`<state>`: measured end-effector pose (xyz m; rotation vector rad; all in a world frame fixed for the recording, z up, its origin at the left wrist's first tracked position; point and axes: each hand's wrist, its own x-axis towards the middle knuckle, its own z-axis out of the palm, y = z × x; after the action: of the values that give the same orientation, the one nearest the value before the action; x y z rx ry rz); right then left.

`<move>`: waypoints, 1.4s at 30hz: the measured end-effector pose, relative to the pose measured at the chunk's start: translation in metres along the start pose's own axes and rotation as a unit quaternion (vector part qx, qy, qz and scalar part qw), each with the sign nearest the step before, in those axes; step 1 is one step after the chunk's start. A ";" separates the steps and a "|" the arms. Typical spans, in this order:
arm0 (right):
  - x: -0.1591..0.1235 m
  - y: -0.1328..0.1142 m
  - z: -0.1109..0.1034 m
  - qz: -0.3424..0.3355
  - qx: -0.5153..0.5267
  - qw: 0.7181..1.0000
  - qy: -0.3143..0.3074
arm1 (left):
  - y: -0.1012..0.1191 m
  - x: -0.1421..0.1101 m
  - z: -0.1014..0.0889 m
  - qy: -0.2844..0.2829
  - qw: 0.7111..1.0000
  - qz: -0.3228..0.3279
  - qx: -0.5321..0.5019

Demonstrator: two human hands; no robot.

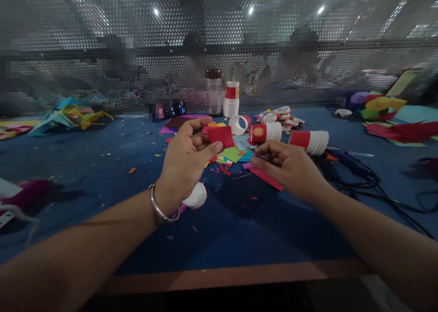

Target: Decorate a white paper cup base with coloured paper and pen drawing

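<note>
Between the thumb and fingers of my left hand [185, 159], a small square of red paper [221, 137] is held up above the table. My right hand [287, 168] is closed round a pair of small scissors [255, 151], their thin metal tips pointing left toward the paper; the handles are mostly hidden by the fingers. Under the right hand lies a strip of red paper [267, 179]. Coloured paper scraps [231, 154] are spread behind and between the hands. A white paper cup piece [195, 196] rests beside my left wrist.
Stacked red-and-white paper cups [273, 132] lie on their sides, with more cups [232, 106] upright near a glass bottle [214, 95]. A phone [175, 108] leans at the back. A glue gun [345, 162] and black cable [386, 205] are at right. Folded paper [65, 116] sits left.
</note>
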<state>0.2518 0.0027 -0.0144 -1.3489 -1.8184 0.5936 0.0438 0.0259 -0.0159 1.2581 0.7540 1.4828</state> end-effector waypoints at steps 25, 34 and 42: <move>-0.002 -0.007 0.007 0.026 0.200 0.979 -0.043 | 0.003 -0.013 0.013 -0.099 0.993 -0.010 0.061; -0.002 -0.007 0.010 0.037 0.234 0.971 -0.041 | 0.004 -0.013 0.014 -0.104 0.992 -0.005 0.069; -0.004 -0.006 0.009 0.053 0.229 0.970 -0.055 | 0.006 -0.014 0.014 -0.116 0.992 -0.034 0.044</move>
<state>0.2417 -0.0025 -0.0161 -1.1161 -1.5691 1.0897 0.0548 0.0094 -0.0116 1.4291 0.7062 1.2339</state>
